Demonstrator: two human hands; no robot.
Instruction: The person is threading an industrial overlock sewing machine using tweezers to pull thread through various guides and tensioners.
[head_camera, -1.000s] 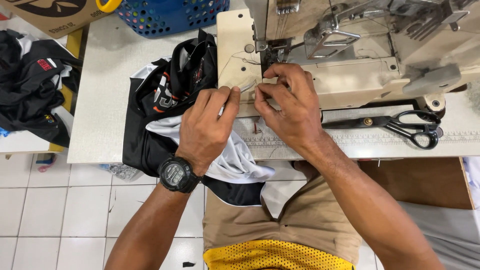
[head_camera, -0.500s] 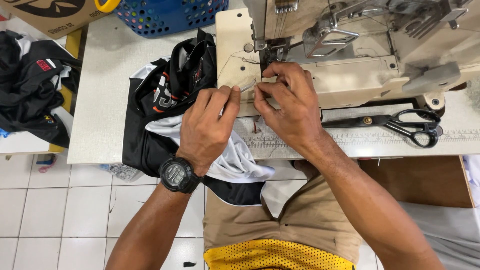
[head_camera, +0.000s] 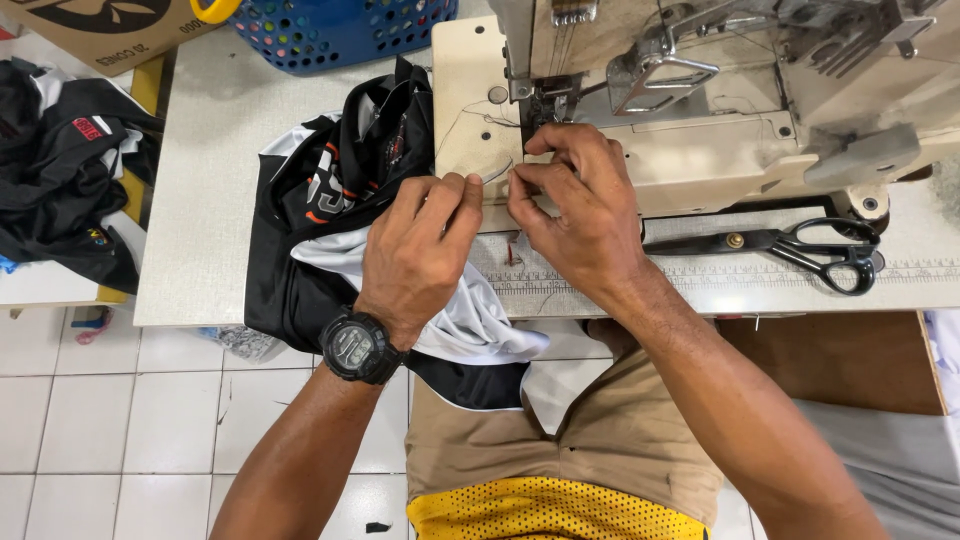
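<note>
Little had moved since the earlier frame. Thread (head_camera: 497, 172) was pinched between the closed fingers of the left hand (head_camera: 420, 250) and right hand (head_camera: 575, 200), just below the needle (head_camera: 535, 110), near the worktop's (head_camera: 200, 230) far edge. Threading seemed in hand; a steady, fine aim would be called for.

Bare forearms, no sleeves in sight. A chunky black digital wristwatch (head_camera: 357, 347) sits on the left wrist. Khaki trousers (head_camera: 590, 440), and a yellow mesh garment (head_camera: 540, 510) at the waist.
</note>
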